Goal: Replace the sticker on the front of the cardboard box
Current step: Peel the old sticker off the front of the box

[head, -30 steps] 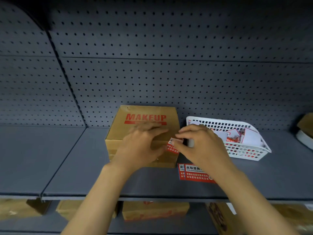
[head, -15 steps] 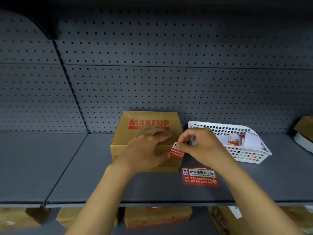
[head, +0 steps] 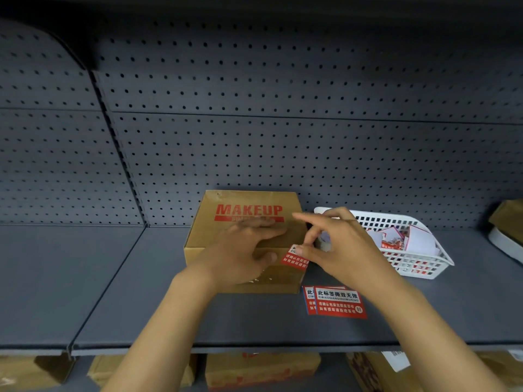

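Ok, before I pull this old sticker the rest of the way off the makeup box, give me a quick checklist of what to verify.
1. Box held steady: ok. The left hand lies flat on the cardboard box.
2. Grip on the old sticker: ok. The right hand pinches its upper edge with thumb and finger.
3. Sticker lifted: partly. How much still adheres, cannot tell.
4. Replacement ready: ok. Fresh stickers lie on the shelf by the box's front corner.
5. Place for scrap: ok. The white basket sits to the right, already holding peeled pieces.
6. Cardboard tearing under the sticker: cannot tell, hands cover it.
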Available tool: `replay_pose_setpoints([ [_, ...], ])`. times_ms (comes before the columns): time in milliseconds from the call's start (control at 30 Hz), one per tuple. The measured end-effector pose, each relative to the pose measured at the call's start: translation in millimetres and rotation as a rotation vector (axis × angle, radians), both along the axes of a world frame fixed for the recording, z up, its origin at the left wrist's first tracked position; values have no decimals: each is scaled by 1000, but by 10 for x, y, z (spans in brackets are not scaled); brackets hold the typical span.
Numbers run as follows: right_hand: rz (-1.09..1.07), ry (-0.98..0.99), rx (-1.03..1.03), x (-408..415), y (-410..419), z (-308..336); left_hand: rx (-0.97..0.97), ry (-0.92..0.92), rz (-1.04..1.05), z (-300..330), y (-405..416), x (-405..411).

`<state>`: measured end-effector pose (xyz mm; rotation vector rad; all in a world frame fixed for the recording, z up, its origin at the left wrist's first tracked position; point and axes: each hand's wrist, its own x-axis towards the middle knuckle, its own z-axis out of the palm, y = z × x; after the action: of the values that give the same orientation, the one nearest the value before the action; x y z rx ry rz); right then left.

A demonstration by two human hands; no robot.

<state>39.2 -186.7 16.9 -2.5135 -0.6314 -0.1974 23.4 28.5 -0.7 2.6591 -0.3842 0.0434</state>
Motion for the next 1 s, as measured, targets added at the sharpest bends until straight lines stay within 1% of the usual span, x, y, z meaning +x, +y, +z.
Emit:
replay_pose_setpoints([
  [133,40,-114,-215,-11,27,-9,11,-17,-4,-4,-7,3],
  [167,46,-156,-238,-25,39,-10,13,-20,-4,-4,-6,4],
  [267,35,-314,-169,-19,38,-47,15,-37,-5,6,-6,1],
  [333,57,-353,-117,-24,23,-90,12,-43,0,21,-8,1],
  [600,182,-274,23,-15,-369,-155,18,-20,13,49,-2,-13],
  [767,178,-193,52,59,-605,-213,23,-13,-5,65,3,-21],
  [1000,233,-124,121,94,-728,-256,-13,6,-11,103,20,-48],
])
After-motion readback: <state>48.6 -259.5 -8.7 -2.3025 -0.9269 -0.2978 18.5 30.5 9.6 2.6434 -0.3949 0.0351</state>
